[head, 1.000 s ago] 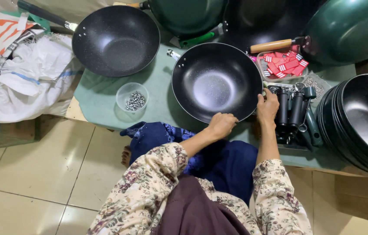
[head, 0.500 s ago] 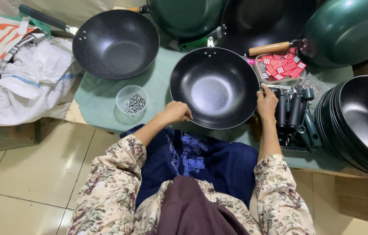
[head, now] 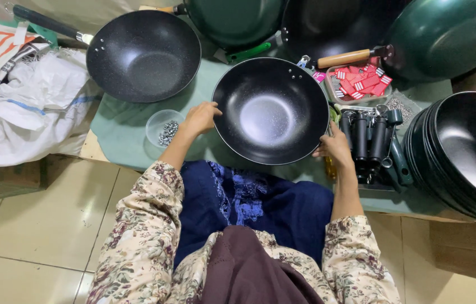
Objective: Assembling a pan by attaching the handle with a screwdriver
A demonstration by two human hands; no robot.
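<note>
Person seated at the near edge of the green mat (head: 131,132), floral sleeves (head: 137,236) out front, blue cloth (head: 249,197) across the lap. Both hands are up and well apart, one on each side of the wok (head: 270,110). Left hand (head: 200,118) has its fingers on the wok's left rim; right hand (head: 335,147) grips the near-right rim, fingers curled over the edge. The wok sits open side up, black and speckled, in the middle of the mat just past the lap.

Just left of the left hand, a small clear bowl (head: 164,127) with metal screws in it. By the right hand, a bunch of black handles (head: 368,141) lying side by side. Off the mat's right edge, a tilted stack of black pans (head: 463,152).

Further back: red tags (head: 362,81) in a tray, a wooden handle (head: 344,57) beside them. Far left corner, a second black wok (head: 143,54) with its handle on. White sacks (head: 27,110) heaped left of the mat. Along the far edge, dark green woks (head: 446,34).
</note>
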